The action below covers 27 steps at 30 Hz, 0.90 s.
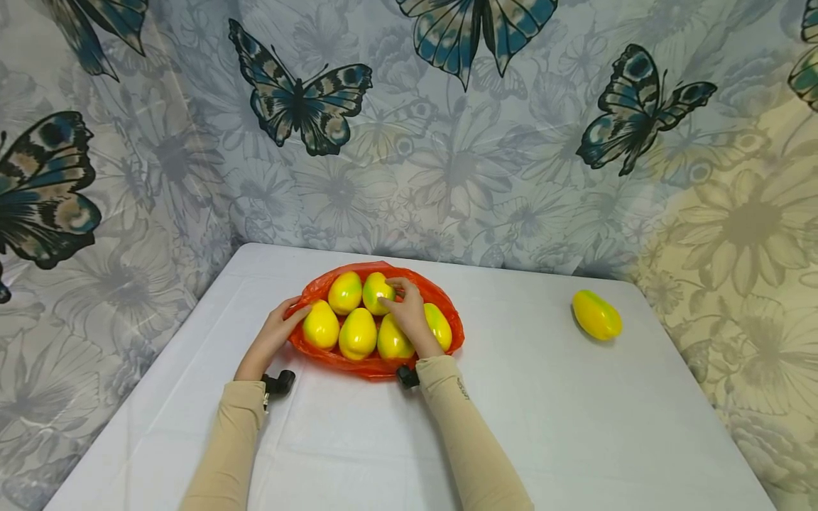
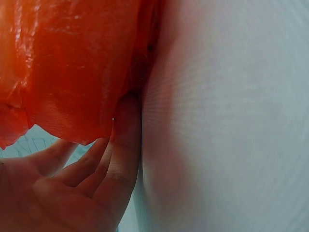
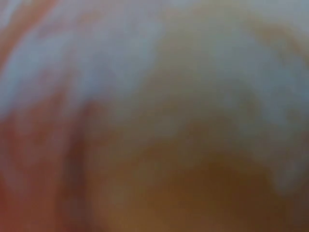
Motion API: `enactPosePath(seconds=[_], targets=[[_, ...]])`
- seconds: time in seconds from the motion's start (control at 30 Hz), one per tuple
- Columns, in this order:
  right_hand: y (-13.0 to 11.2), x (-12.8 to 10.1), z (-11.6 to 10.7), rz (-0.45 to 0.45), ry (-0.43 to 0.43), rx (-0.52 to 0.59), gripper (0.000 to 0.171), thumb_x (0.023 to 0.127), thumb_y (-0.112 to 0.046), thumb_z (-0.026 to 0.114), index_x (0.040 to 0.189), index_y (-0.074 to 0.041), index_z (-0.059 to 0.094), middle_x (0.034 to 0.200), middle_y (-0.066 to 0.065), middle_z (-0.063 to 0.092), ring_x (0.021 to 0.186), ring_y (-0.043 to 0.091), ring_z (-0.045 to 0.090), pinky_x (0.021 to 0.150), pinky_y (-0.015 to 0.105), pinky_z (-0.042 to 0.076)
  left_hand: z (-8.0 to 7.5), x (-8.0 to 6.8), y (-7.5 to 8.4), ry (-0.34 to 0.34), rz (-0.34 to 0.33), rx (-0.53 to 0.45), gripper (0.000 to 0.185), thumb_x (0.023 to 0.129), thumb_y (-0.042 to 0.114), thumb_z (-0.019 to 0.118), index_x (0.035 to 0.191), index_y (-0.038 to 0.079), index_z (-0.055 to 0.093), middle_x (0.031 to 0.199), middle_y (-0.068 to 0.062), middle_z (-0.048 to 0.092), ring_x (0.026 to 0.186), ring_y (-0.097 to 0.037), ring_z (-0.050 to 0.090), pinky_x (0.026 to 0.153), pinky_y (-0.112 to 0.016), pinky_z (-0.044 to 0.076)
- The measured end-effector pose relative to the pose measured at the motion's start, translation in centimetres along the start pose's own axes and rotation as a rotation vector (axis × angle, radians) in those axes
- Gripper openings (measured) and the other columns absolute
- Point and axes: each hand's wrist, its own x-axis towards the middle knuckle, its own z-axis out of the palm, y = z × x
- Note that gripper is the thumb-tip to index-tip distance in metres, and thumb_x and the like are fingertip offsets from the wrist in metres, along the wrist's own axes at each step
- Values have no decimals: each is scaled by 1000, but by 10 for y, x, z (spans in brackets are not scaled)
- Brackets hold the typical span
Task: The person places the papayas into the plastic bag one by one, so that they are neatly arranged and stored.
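Note:
A red plastic bag (image 1: 358, 367) lies spread like a shallow bowl on the table, with several glossy yellow-green mangoes (image 1: 358, 335) inside. At its left rim, my left hand (image 1: 273, 333) holds the plastic, thumb toward the nearest mango. The left wrist view shows the fingers (image 2: 120, 159) reaching under the crinkled red bag (image 2: 77, 72), close to the table; their tips are hidden. My right hand (image 1: 410, 312) reaches over the bag, fingers and thumb around a back-row mango (image 1: 377, 289). The right wrist view is too blurred to make out the grip.
A single yellow-green mango (image 1: 597, 314) lies apart on the right side of the table (image 1: 543, 426), which has a white cover. Butterfly-patterned cloth (image 1: 447, 170) hangs behind and at both sides. A black wrist camera (image 1: 279, 382) is on the left wrist.

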Motion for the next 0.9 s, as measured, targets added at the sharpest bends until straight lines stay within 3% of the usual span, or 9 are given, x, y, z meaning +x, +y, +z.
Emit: enactPosePath(seconds=[0.43, 0.9], targets=[[-2, -4, -2, 6, -28, 28, 49, 90, -11, 70, 135, -5, 53, 138, 16, 51, 131, 33, 46, 109, 46, 42, 2, -1, 2, 0, -23, 23, 77, 97, 55, 49, 154, 10, 25, 160, -19, 26, 144, -36, 29, 119, -54, 25], [-9, -9, -13, -34, 4, 38, 47, 90, -15, 70, 134, -5, 54, 141, 16, 51, 133, 36, 45, 111, 51, 40, 2, -2, 3, 1, -28, 32, 77, 97, 55, 48, 155, 9, 25, 160, -20, 25, 144, -37, 29, 119, -55, 26]])
